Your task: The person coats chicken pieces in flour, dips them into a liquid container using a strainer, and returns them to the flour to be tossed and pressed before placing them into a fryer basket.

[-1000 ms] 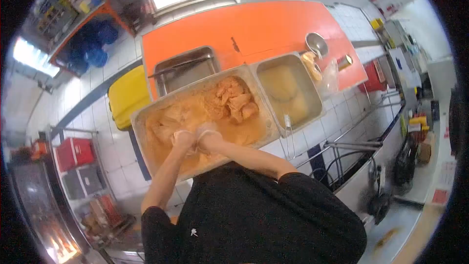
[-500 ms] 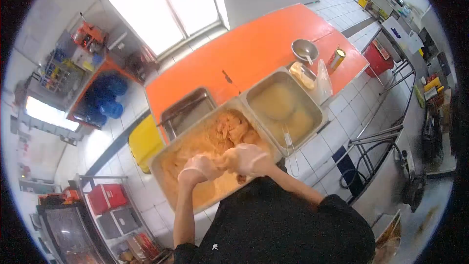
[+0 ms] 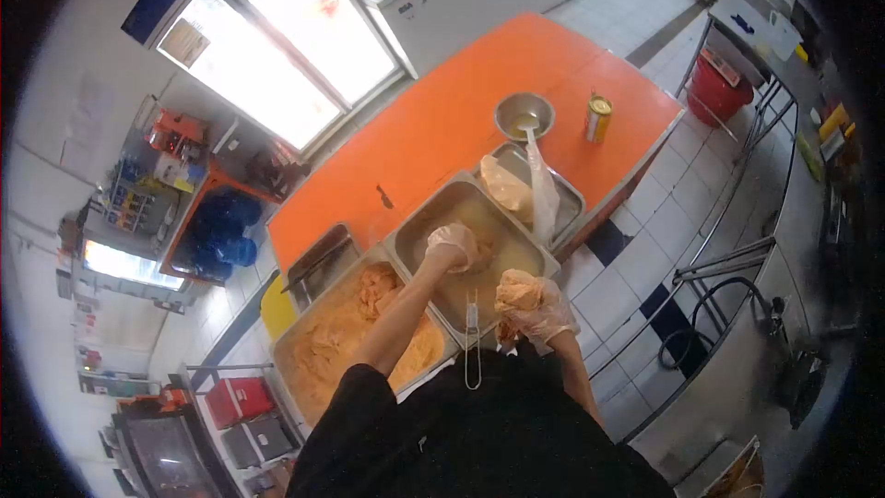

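My left hand, in a clear glove, reaches over the steel tray of cloudy liquid; its fingertips are hidden beside a blurred orange-brown lump. My right hand, gloved too, is closed around a coated, breaded-looking piece at that tray's near right corner. To the left, a larger tray holds orange flour-like coating, with coated pieces heaped at its far end. A wire handle sticks out over the liquid tray's near edge.
On the orange table are a metal bowl, a yellow can and a small tray with a pale mass and a plastic bag. An empty-looking tray lies left. A yellow container stands beyond the table's left end.
Both hands have left the coating tray and moved right: my left hand to the liquid tray, my right hand to its near right corner with a coated piece. The view has shifted.
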Demonstrator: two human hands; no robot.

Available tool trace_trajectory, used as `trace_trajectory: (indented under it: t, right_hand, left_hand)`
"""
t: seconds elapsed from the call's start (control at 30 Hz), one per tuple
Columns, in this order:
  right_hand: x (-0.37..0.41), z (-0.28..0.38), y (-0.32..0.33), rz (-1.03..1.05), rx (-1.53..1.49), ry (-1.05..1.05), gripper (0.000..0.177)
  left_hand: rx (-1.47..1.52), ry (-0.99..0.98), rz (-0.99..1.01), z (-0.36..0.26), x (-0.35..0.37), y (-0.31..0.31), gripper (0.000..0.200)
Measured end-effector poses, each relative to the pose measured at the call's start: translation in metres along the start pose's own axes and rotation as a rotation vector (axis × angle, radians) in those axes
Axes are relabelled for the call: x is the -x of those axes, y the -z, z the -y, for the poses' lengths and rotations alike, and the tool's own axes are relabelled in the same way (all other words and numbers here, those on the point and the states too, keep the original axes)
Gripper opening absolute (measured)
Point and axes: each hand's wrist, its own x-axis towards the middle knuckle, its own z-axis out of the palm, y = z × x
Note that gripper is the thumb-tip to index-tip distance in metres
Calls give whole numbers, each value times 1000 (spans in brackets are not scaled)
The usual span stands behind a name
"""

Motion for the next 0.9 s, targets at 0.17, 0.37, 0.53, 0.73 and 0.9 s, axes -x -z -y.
trace_trajectory:
  t: [0.17, 0.37, 0.53, 0.73, 0.9]
  right_hand:
    - [-5, 10, 38, 26, -87, -176, 47]
    - [-21, 59, 63, 63, 249, -195, 42]
    - [-27, 53, 61, 120, 293, -34, 42]
    - [-38, 43, 57, 212, 315, -167, 50]
    - [-34, 40, 55, 126, 427, -172, 50]
  left_hand:
    - [202, 183, -117, -33, 38, -6, 41]
    - [376, 336, -158, -37, 51, -162, 35]
    - [741, 394, -208, -57, 45, -159, 43]
    - [935, 478, -435, -54, 73, -155, 43]
    - [1105, 534, -415, -65, 123, -115, 34]
